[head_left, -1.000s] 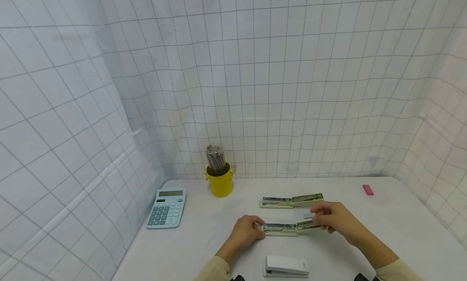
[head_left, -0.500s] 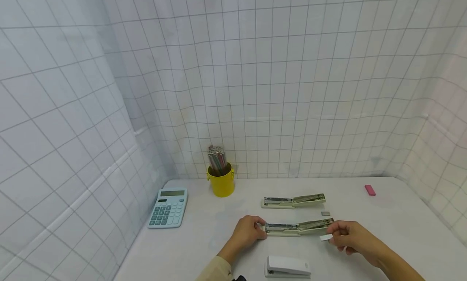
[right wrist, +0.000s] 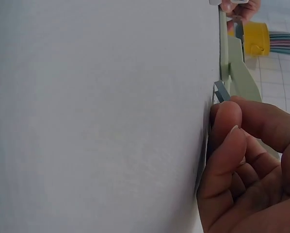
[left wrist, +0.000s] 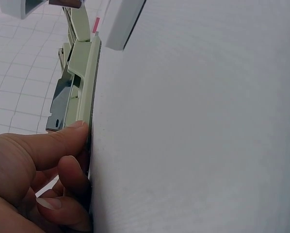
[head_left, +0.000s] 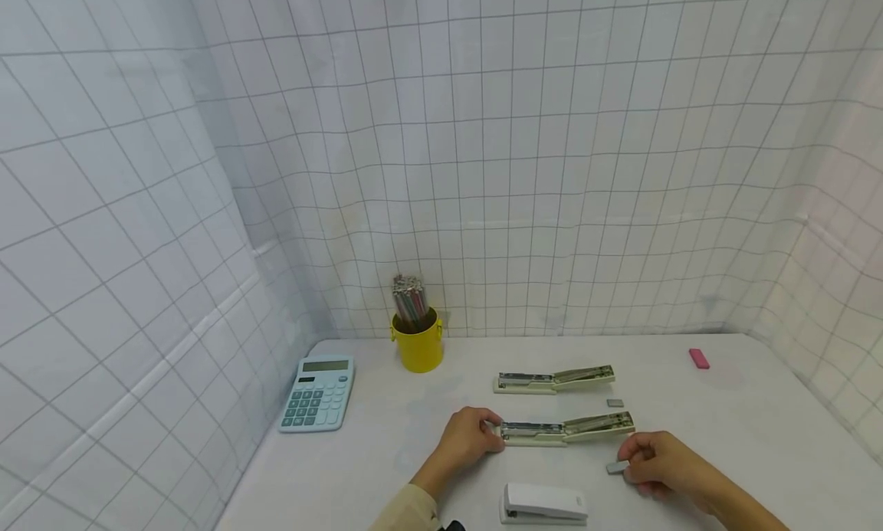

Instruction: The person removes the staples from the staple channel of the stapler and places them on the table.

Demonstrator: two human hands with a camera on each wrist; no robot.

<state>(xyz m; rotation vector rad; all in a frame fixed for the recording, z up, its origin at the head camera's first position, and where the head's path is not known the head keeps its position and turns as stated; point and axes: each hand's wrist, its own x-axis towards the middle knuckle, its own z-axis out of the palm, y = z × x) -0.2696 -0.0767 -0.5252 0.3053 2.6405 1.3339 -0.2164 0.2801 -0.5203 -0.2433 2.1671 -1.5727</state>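
A pale green stapler [head_left: 599, 427] lies folded open on the table, its metal staple channel showing. My left hand [head_left: 465, 439] holds its left end between thumb and fingers; the left wrist view shows the thumb [left wrist: 62, 143] on the base. Right of that stapler, my right hand [head_left: 665, 466] pinches a short grey strip of staples [head_left: 617, 467] low over the table. In the right wrist view the strip [right wrist: 221, 91] juts out past the fingertips; whether it touches the table I cannot tell. Another staple strip [head_left: 615, 402] lies behind the stapler's raised arm.
A second pale green stapler [head_left: 531, 388] lies folded open farther back. In front sits a closed white stapler [head_left: 545, 503]. At left are a blue calculator [head_left: 317, 393] and a yellow bucket [head_left: 419, 353] of pencils [head_left: 410, 299]. A pink block [head_left: 699, 358] lies at the back right.
My right hand has moved right and toward the front with the staple strip, from behind the nearer stapler's arm to its front right. My left hand stays on the stapler.
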